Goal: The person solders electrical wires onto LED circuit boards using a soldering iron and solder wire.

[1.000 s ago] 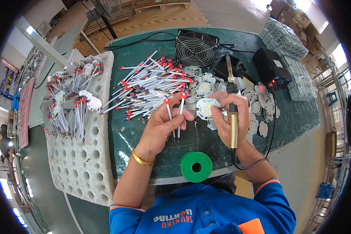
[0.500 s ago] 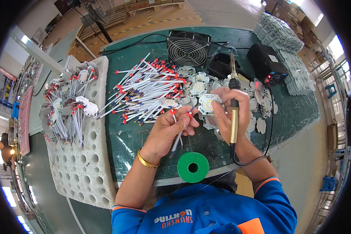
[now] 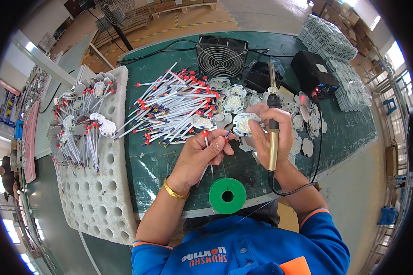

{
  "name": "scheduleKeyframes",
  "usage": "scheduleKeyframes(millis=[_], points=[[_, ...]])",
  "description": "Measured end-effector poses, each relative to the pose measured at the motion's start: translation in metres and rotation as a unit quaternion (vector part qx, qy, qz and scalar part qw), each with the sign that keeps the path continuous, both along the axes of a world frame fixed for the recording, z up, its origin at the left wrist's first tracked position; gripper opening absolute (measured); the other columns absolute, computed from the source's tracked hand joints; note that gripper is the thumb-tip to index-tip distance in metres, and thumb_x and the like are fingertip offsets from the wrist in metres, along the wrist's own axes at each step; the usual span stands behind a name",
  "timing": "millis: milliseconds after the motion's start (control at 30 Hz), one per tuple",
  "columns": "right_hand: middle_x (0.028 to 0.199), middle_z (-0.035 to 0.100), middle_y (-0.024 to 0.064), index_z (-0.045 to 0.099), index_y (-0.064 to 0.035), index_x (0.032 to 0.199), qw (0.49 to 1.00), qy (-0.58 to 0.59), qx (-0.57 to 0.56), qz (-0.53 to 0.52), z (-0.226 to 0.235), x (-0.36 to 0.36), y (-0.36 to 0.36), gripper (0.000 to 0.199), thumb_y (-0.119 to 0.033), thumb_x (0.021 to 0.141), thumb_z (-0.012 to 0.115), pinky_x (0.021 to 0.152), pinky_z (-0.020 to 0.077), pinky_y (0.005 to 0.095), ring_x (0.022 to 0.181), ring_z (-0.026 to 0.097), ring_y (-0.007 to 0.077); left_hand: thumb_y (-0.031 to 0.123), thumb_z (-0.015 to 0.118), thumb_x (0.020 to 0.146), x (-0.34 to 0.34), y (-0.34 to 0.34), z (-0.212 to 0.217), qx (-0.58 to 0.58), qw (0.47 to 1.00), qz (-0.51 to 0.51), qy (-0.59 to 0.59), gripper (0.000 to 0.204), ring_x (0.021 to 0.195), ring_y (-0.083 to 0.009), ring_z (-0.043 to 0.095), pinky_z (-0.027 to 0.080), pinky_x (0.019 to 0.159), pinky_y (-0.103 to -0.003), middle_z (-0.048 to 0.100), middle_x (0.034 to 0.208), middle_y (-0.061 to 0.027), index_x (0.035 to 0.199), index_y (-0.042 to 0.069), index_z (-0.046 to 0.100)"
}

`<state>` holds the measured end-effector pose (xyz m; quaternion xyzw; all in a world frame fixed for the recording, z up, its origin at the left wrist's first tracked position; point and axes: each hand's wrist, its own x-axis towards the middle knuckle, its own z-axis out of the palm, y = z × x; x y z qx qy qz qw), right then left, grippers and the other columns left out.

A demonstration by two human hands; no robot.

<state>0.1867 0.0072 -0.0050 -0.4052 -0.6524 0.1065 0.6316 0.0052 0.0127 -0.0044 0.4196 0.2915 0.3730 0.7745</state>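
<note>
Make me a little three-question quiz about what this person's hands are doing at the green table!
1. True or false: the right hand holds a soldering iron.
2. What does the left hand pinch? A) white wires with red tips B) a spoon C) a key
3. Fill in: the green spool lies at the ____ edge of the table.

Key: 1 true; 2 A; 3 near

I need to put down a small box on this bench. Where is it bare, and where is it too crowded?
Bare green mat lies between the foam tray and the left hand, and right of the black box. The wire pile and the round boards crowd the middle.
</note>
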Motion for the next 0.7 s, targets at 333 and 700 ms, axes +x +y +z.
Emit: scheduleKeyframes(millis=[333,700], points=[[0.089,0.063,0.0161,0.047,-0.0040,0.095,1.000,0.006,0.004,0.012,0.001,-0.005,-0.004,0.026,0.005,0.076,0.063,0.065,0.0450,0.0288,0.067,0.057,0.0206,0.024,0.052,0.092,-0.001,0.000,0.000,0.007,1.000,-0.015,0.018,0.027,0.053,-0.0038,0.041,0.032,0.048,-0.018,0.061,0.072,-0.0018,0.101,0.001,0.061],[0.080,0.061,0.0170,0.049,-0.0033,0.091,0.991,-0.090,0.082,0.052,0.013,-0.002,-0.005,0.021,0.006,0.076,0.060,0.059,0.0483,0.0323,0.064,0.060,0.0258,0.023,0.052,0.091,-0.002,0.001,0.001,-0.029,0.999,-0.007,0.038,0.024,0.050,-0.0052,0.039,0.029,0.046,-0.018,0.058,0.067,-0.0012,0.096,0.001,0.061]])
